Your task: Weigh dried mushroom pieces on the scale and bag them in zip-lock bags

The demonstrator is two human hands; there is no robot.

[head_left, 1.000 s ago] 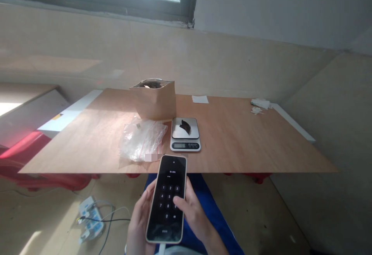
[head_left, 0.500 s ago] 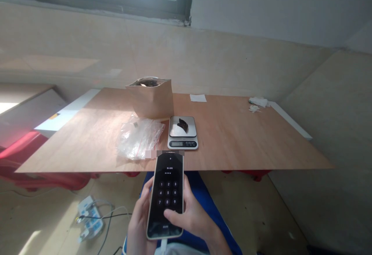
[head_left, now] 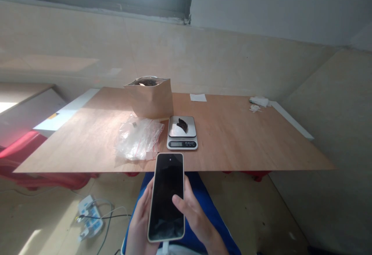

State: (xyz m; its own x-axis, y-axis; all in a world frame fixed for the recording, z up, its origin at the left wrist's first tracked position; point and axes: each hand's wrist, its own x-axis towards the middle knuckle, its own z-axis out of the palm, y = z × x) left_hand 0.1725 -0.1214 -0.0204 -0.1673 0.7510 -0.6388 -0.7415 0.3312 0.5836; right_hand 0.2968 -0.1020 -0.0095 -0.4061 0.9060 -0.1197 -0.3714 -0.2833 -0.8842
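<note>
Both hands hold a smartphone upright over my lap, just in front of the table's near edge. Its screen is dark, with a small lock mark near the top, and a white cable is plugged into its lower end. My left hand wraps the phone's left side. On the right side, my right hand grips it with the thumb over the glass. Beyond the phone stands a kitchen scale with dark, curved pieces on its metal plate; its reading is too small to make out.
A clear plastic bag lies left of the scale, before an open brown paper bag. White paper and crumpled white items lie at the back of the wooden table. A power strip with cables is on the floor.
The phone's screen has gone from a number keypad with a row of dots to dark. My right thumb has moved up and slightly right, off the lower keypad area.
</note>
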